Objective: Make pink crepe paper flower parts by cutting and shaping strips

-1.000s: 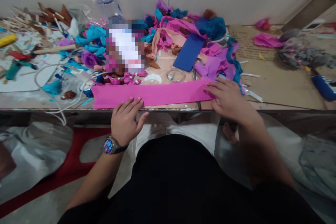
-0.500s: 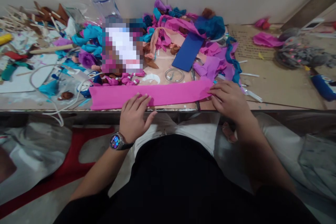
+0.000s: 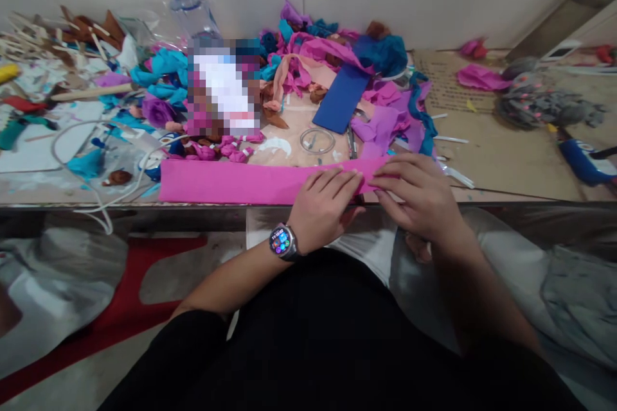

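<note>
Now, Both Hands Crowd One End of the Pink Strip

Right, from my seat well away I have the pink strip (image 3: 226,181) lying along the front edge of the worktop (image 3: 299,117), its long free length running off to the left of my left hand (image 3: 324,205). That hand is palm down, fingers extended and laid across the strip, the thumb loose at the near side; I'd say it's there as a weight, keeping the soft sheet flat.

Just beside it, my right hand (image 3: 418,196) is bent over the strip's other end, thumb and fingers drawn close together at the edge. Is the sheet nipped between them? I can't tell; the fingers cover that spot. Having the two so close probably gives better control over that short piece.

Beyond the left hand sit a coiled cable (image 3: 312,140) and a flat blue piece (image 3: 342,97), both apart from the strip, so its length lies unobstructed. Past the right hand's fingers there's loose lilac paper (image 3: 383,121), close against the strip's far side, and off to that hand's right, white sticks (image 3: 451,139) by the cardboard (image 3: 520,164). The front edge looks like the handiest place for the strip: both wrists come in low, without reaching across the heap.
</note>
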Demonstrator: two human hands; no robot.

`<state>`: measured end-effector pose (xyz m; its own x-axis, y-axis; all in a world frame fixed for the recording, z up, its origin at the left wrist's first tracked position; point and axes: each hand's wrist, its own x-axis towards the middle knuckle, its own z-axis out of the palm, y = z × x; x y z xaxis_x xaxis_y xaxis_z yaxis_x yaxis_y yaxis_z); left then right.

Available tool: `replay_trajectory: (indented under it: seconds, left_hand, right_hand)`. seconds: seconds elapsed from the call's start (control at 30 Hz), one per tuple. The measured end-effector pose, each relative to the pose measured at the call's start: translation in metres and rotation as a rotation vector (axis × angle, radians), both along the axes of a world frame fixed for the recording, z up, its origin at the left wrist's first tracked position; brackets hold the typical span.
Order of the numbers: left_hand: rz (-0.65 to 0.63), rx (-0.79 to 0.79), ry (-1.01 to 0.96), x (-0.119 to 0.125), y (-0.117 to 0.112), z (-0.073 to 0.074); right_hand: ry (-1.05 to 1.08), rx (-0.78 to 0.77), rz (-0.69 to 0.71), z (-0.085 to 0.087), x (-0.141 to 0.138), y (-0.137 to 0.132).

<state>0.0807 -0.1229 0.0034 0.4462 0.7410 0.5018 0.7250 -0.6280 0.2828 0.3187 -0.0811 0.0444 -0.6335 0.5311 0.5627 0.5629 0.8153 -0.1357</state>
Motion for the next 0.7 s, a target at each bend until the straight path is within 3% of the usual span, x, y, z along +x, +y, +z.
replay_trajectory:
  seconds: [0.23,0.47,0.7]
  left_hand:
    - [-0.022,0.063,-0.018,-0.015,-0.01,0.001]
    - [-0.047,0.103,-0.074,-0.018,-0.029,0.019]
    - [-0.042,0.098,-0.115,-0.024,-0.038,0.021]
  right_hand:
    - [0.162,-0.041,0.163,0.024,0.001,-0.013]
    - [0.167,-0.049,0.231,0.038,-0.012,-0.02]
    - [0.228,-0.033,0.257,0.068,-0.013,-0.024]
